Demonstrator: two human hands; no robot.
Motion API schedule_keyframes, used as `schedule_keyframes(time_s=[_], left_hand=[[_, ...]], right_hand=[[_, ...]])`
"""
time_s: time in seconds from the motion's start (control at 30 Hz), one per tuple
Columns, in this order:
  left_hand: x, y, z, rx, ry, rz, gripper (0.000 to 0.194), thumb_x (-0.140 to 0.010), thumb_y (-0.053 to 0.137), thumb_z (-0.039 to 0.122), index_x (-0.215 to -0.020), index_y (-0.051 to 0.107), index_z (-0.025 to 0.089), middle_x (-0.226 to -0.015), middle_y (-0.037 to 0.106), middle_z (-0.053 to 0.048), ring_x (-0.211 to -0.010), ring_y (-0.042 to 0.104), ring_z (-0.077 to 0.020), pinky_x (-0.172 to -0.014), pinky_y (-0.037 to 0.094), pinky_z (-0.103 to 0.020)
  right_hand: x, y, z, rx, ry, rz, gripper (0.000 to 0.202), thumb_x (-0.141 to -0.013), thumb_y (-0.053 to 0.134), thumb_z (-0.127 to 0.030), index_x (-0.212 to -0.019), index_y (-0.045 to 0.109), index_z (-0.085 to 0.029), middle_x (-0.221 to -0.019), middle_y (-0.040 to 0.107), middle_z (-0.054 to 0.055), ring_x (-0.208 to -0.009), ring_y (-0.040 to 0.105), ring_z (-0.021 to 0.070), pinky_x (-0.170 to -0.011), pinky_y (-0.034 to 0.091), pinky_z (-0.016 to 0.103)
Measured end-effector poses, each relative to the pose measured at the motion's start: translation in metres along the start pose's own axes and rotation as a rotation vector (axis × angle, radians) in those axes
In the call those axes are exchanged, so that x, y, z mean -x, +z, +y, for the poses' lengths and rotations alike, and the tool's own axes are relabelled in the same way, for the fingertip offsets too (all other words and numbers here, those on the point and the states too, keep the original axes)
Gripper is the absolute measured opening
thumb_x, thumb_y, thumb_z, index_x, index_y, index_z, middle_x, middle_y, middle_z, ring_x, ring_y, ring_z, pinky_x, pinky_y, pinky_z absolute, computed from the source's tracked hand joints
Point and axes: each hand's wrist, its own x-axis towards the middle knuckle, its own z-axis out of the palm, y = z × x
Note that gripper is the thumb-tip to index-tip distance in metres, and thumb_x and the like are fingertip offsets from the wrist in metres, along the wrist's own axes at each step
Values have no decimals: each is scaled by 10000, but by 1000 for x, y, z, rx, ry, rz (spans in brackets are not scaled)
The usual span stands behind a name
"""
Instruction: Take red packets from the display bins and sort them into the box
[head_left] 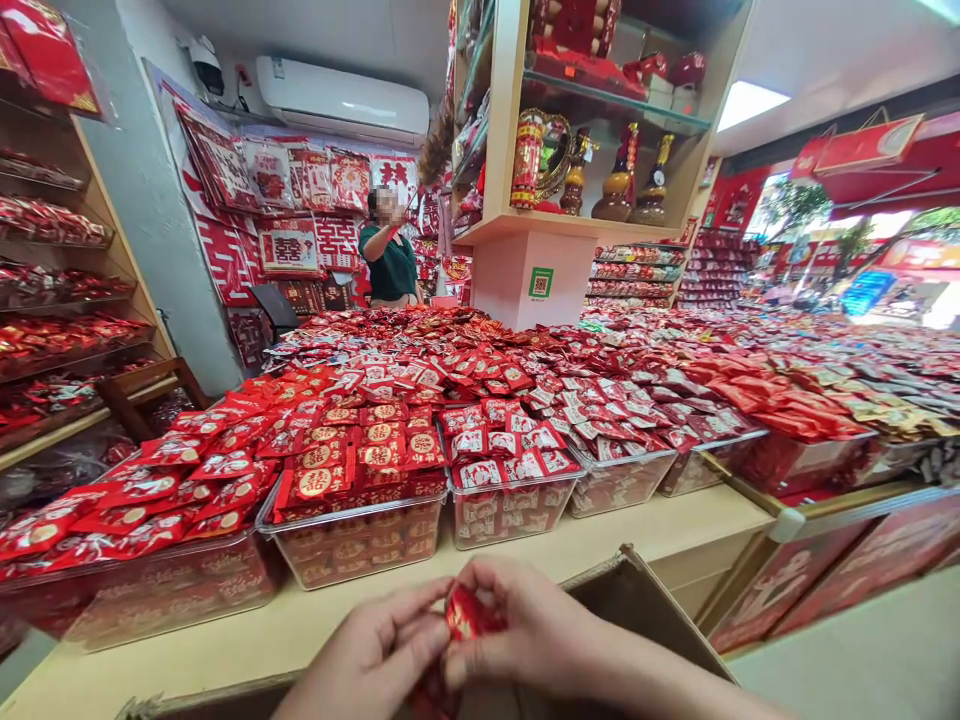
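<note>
The left hand pinches the near edge of a small red foil packet between thumb and curled fingers; the right hand closes on the packet's other side from above, so both hands hold the one packet, low in the view and just over the open flap of a cardboard box; to work such a wrapper well, I judge, the grips should stay close to the seam and pull apart evenly, keeping it over the box so nothing falls on the counter.

Far left, wooden shelves carry more red packs; along the counter's back edge stand clear plastic bins heaped with red sweets, one beside another, well clear of the hands; behind them a person in a green top stands by the wall with an arm raised; a pillar with a green code sticker rises mid-table under a shelf of ornate bottles; at right the shop opens to daylight. Nothing stands between the hands and the box.
</note>
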Motion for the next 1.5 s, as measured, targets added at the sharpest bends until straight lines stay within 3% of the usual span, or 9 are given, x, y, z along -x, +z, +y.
schedule_keyframes(time_s=[0.17, 0.33, 0.43, 0.6, 0.73, 0.83, 0.93, 1.27, 1.5], left_hand=[[-23, -20, 4, -46, 55, 199, 394, -732, 610, 436, -1047, 629, 201, -857, 712, -37, -770, 625, -171, -707, 489, -262], [-22, -23, -3, 37, -40, 130, 321, -723, 637, 402, -952, 662, 179, -645, 673, 8, -520, 538, -76, -496, 429, -166], [-19, -20, -5, 94, -77, 163, 291, -690, 660, 424, -847, 667, 179, -675, 675, 1, -583, 584, -108, -495, 448, -180], [-16, -18, -12, 225, -77, 275, 424, -621, 682, 510, -887, 640, 183, -711, 690, -20, -567, 626, -135, -443, 425, -185], [-15, -12, -18, 304, -9, 332, 410, -518, 801, 360, -851, 649, 176, -775, 717, -29, -709, 648, -149, -630, 491, -217], [-14, -6, -19, 306, 68, 395, 450, -472, 826, 329, -854, 632, 190, -744, 721, -13, -732, 652, -153, -672, 503, -224], [-14, -6, -17, 300, 64, 396, 448, -480, 820, 331, -852, 609, 195, -675, 708, 1, -659, 651, -157, -637, 517, -251], [-15, -22, -23, 214, 7, 411, 457, -562, 766, 378, -959, 617, 207, -619, 651, 37, -552, 576, -94, -547, 457, -185], [-7, -14, -16, 236, -77, 226, 363, -536, 781, 397, -809, 658, 192, -719, 690, -5, -699, 610, -139, -652, 448, -229]], right_hand=[[-25, -5, 2, -247, -16, 76, 501, -549, 700, -524, -727, 402, -164, -538, 597, -19, -470, 576, 110, -467, 442, 225], [-29, -5, 16, -407, 19, 85, 448, -642, 648, -518, -743, 371, -180, -541, 586, -26, -485, 607, 132, -473, 445, 223], [-27, -4, 18, -341, -73, 116, 372, -682, 632, -482, -723, 426, -175, -551, 584, -20, -493, 601, 133, -482, 457, 242], [-16, -7, 18, -21, -395, 195, 125, -701, 668, -277, -791, 641, -194, -906, 625, 66, -865, 605, 173, -764, 474, 309], [-11, -3, 29, -335, -282, 42, 370, -614, 746, -254, -957, 609, -241, -1268, 431, 76, -1016, 557, 204, -833, 456, 335], [-14, 0, 34, -501, -148, 79, 533, -575, 773, -313, -1031, 517, -211, -1007, 598, 66, -804, 621, 160, -694, 502, 314], [-19, 0, 29, -459, -38, 120, 477, -574, 763, -381, -904, 508, -151, -666, 623, 2, -578, 600, 115, -583, 493, 274], [-15, -4, 19, -435, 20, 207, 380, -608, 716, -428, -789, 545, -142, -573, 607, -9, -470, 540, 94, -505, 424, 235], [-16, -4, 33, -280, -50, 123, 372, -630, 700, -452, -749, 553, -132, -579, 561, -20, -502, 494, 62, -523, 379, 208]])
